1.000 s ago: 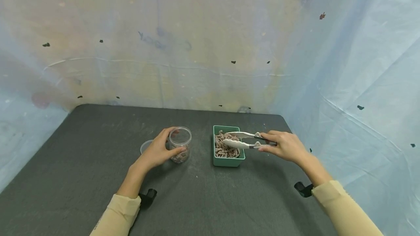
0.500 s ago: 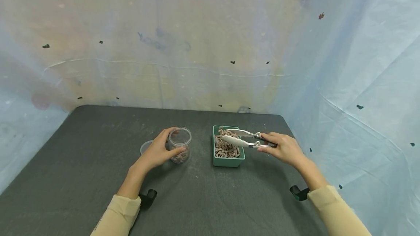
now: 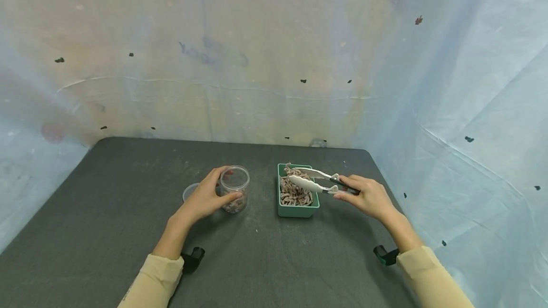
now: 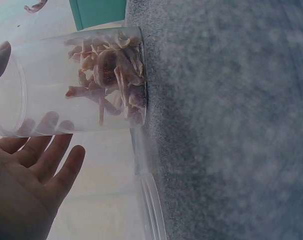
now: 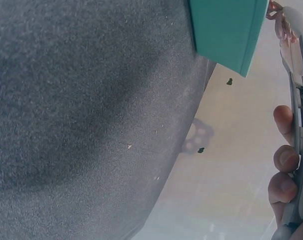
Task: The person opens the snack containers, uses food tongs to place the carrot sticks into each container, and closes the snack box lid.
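My left hand (image 3: 203, 199) grips a clear plastic jar (image 3: 236, 205) standing on the table, thumb in front and fingers behind. Brownish strips (image 4: 111, 75) fill its lower part in the left wrist view; its top is uncovered. In my right hand (image 3: 369, 196) is a pair of tongs (image 3: 309, 184) with white tips and dark handles. The tips reach over a green rectangular bin (image 3: 298, 211) heaped with similar greyish-brown strips (image 3: 295, 197). Some strips (image 5: 277, 19) stick up between the tips, above the bin's rim in the right wrist view.
A translucent round lid (image 3: 189, 191) lies left of the jar, partly hidden behind my left hand. The dark table (image 3: 265, 260) ends at the back against a pale plastic sheet (image 3: 257, 61), which also hangs along the right side.
The tongs have tilted and shifted slightly left, and a clump of strips rises at the bin's back corner. My right forearm has swung a little left. The left hand and jar stay put.
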Tool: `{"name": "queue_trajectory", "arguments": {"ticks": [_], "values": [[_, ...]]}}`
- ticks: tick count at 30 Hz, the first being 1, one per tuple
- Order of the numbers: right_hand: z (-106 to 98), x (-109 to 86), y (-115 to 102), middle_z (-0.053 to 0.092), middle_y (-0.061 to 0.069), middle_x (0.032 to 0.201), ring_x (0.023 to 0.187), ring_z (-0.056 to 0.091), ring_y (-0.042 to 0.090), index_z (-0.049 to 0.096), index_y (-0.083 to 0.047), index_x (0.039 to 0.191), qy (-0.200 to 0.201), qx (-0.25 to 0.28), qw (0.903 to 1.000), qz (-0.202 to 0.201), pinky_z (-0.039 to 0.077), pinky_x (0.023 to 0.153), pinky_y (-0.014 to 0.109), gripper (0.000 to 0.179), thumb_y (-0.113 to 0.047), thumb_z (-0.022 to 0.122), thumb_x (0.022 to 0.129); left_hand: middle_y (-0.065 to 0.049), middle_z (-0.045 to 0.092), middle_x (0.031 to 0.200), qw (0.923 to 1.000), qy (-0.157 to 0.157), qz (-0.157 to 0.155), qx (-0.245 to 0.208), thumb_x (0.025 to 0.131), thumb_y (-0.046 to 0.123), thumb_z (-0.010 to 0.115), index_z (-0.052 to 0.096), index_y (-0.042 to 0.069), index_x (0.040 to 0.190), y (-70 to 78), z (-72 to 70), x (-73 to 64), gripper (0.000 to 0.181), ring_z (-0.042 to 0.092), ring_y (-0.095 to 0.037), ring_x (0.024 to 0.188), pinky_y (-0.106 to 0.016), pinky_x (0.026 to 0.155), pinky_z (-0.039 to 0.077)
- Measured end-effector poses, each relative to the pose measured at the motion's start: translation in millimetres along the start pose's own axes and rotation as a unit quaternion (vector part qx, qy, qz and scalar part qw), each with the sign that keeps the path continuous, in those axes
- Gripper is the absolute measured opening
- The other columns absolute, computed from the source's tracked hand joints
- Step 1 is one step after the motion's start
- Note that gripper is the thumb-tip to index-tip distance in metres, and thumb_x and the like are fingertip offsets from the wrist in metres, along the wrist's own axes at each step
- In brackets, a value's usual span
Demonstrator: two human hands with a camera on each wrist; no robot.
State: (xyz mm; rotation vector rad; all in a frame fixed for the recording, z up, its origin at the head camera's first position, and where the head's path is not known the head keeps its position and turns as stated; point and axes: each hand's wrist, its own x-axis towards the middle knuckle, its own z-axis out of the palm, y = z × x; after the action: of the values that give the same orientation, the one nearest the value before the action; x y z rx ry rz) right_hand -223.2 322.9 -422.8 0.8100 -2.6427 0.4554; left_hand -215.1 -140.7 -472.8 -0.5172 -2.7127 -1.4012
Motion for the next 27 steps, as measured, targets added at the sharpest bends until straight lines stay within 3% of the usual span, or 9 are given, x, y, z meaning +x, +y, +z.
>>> {"name": "queue_trajectory", "arguments": {"ticks": [16, 27], "values": [[-3, 2.2, 1, 0.071, 0.001, 0.092, 0.061, 0.04, 0.0, 0.073, -0.002, 0.131, 0.037, 0.017, 0.9989, -0.025, 0.034, 0.052, 0.023, 0.058, -0.029, 0.088, 0.081, -0.014, 0.046, 0.153, 1.0, -0.001, -0.003, -0.002, 0.092, 0.052, 0.077, 0.035, 0.011, 0.159, 0.9, -1.0, 0.3, 0.089, 0.047, -0.043, 0.138, -0.061, 0.109, 0.043], [-6, 10.2, -5, 0.069, 0.001, 0.088, 0.06, 0.039, 0.001, 0.072, -0.003, 0.132, 0.04, 0.025, 0.9985, -0.027, 0.033, 0.051, 0.023, 0.058, -0.029, 0.087, 0.083, -0.014, 0.046, 0.153, 1.0, -0.002, -0.003, 0.001, 0.092, 0.053, 0.077, 0.034, 0.011, 0.159, -0.2, -0.4, 0.7, 0.09, 0.047, -0.042, 0.139, -0.06, 0.11, 0.043]]}}
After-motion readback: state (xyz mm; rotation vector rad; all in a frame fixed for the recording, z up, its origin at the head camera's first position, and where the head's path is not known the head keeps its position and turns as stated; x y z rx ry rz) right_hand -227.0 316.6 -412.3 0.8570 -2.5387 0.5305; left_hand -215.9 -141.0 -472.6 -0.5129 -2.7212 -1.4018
